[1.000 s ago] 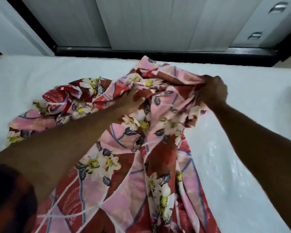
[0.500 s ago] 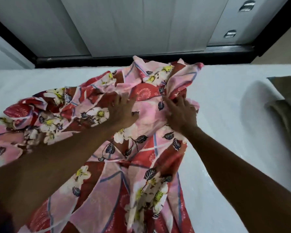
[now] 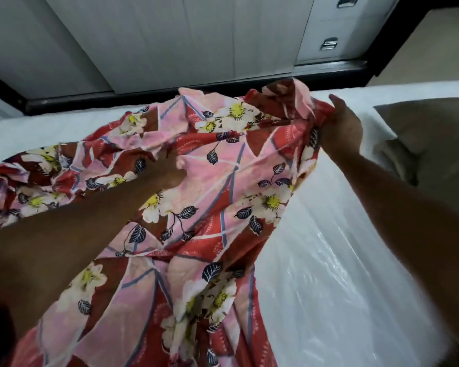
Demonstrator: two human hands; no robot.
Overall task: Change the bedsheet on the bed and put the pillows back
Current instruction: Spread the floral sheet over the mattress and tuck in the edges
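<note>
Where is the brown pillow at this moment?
In the head view, the brown pillow lies at the far right on the white mattress, just right of the right hand gripping the floral bedsheet.

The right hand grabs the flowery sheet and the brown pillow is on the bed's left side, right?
No. The head view shows the brown pillow on the right side of the bed; the right hand does grab the flowery sheet.

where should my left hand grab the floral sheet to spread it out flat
Take the floral sheet by its crumpled heap at the far left, coming in from the left. The right hand holds the gathered end opposite, so a grip there should pull the folds open.
</note>
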